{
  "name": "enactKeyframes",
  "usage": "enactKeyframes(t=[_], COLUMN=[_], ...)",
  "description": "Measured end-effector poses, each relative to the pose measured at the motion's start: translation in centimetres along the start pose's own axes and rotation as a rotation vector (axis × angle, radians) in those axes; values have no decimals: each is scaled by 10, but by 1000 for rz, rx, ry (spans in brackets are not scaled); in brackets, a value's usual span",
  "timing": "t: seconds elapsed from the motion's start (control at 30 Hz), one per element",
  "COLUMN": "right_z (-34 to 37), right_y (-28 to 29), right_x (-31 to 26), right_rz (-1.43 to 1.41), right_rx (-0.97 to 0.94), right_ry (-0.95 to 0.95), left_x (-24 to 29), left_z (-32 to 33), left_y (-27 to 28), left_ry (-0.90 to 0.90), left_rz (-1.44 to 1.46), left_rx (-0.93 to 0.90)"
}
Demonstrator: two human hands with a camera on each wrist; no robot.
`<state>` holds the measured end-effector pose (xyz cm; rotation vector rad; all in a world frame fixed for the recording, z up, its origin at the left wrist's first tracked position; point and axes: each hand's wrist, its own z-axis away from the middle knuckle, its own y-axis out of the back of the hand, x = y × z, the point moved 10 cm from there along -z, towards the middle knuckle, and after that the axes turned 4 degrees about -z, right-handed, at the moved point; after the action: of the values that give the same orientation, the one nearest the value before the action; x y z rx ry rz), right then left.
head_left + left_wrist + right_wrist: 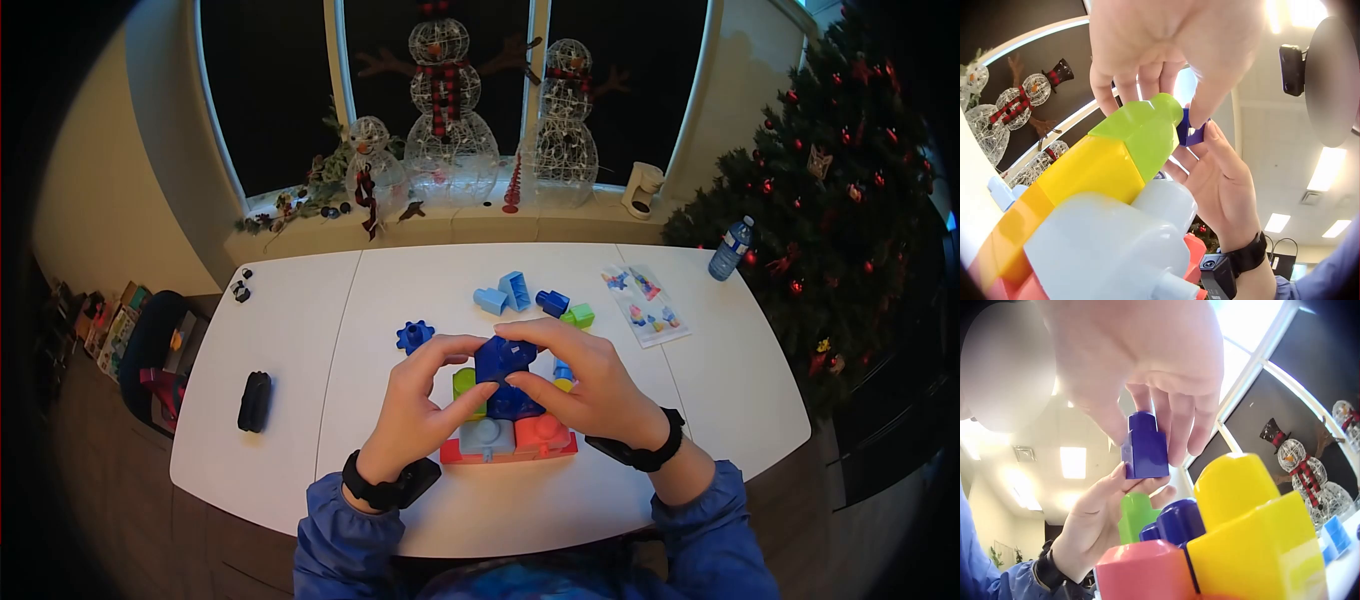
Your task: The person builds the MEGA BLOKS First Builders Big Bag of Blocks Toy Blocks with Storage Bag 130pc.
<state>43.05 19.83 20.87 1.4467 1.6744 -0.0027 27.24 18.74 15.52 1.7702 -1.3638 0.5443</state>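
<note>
Both hands pinch a dark blue building block [1146, 453], raised over a stack of toy blocks. My left hand [425, 395] grips it from the left, my right hand [590, 380] from the right, thumbs on the near side. Beneath, the stack stands on a red base [458, 453]. At its front sit a pale blue block [486, 437] and a coral block [541, 433]. A lime green block [1147, 128] tops a yellow block [1088, 172] on the left side. In the right wrist view, another yellow block [1250, 531] stands near a second dark blue block [1182, 522].
Beyond the hands lie light blue blocks [514, 291], a dark blue block [552, 303], a green block [578, 316] and a blue gear-shaped piece [415, 336]. A picture sheet [655, 318] and a water bottle [731, 250] are at the right, a black case [255, 402] at the left.
</note>
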Motion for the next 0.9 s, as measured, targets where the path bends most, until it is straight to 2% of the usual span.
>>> enactKeyframes(t=[0.1,0.2,0.4,0.7,0.8,0.9], right_z=[1,8,14,19,12,-4], right_y=[1,-1,-18,-22,-14,20], right_x=[-1,10,22,27,23,66], right_rz=[19,31,77,75,78,50], right_rx=[21,-7,-103,-110,-122,-8], right_ry=[-9,-150,-39,-80,77,-96], left_x=[3,-2,-32,-35,-34,-34], left_z=[3,9,25,25,24,24], left_y=[1,-1,-7,-13,-14,-15], left_ry=[31,108,205,217,202,176], left_rz=[64,66,-5,58,55,56], left_rx=[-3,-52,-148,-149,-151,-152])
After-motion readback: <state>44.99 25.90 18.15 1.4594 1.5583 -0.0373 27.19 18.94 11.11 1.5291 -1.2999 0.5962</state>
